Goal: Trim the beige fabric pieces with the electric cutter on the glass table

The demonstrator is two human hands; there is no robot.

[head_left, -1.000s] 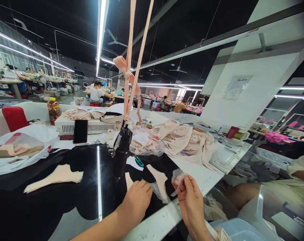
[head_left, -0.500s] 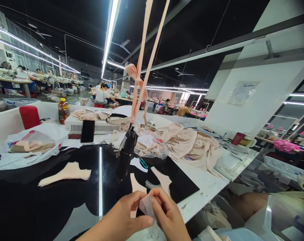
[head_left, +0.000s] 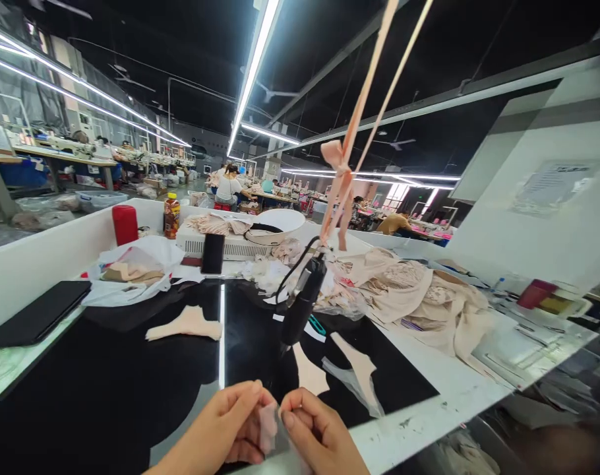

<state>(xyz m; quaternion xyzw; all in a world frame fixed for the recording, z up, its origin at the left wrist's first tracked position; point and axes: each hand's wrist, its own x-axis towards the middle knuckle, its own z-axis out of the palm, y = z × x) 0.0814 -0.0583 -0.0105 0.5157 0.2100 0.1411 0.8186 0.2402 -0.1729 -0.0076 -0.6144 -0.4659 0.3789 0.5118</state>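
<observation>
A small piece of thin, see-through material (head_left: 269, 425) is pinched between the fingers of my left hand (head_left: 235, 422) and my right hand (head_left: 317, 425), low in the middle of the view. Both hands are closed with fingertips nearly meeting at its upper edge. Just beyond them on the black board (head_left: 117, 376) lie peach cut fabric pieces (head_left: 310, 373), with a sheer strip (head_left: 349, 382) beside one. Another sheer piece (head_left: 186, 412) shows partly behind my left forearm. A stack of peach pieces (head_left: 184, 324) rests farther left.
A black handheld tool (head_left: 304, 300) hangs from peach straps (head_left: 360, 92) over the board. Behind it are heaped beige garments (head_left: 409, 284), a phone (head_left: 213, 253), a white plastic bag (head_left: 146, 290) and teal-handled snips (head_left: 318, 324). Other people work at distant tables.
The view has swung left, so the table's contents sit farther right. My left hand has turned, its fingers now curled in more around the thin piece. Both hands still hold it.
</observation>
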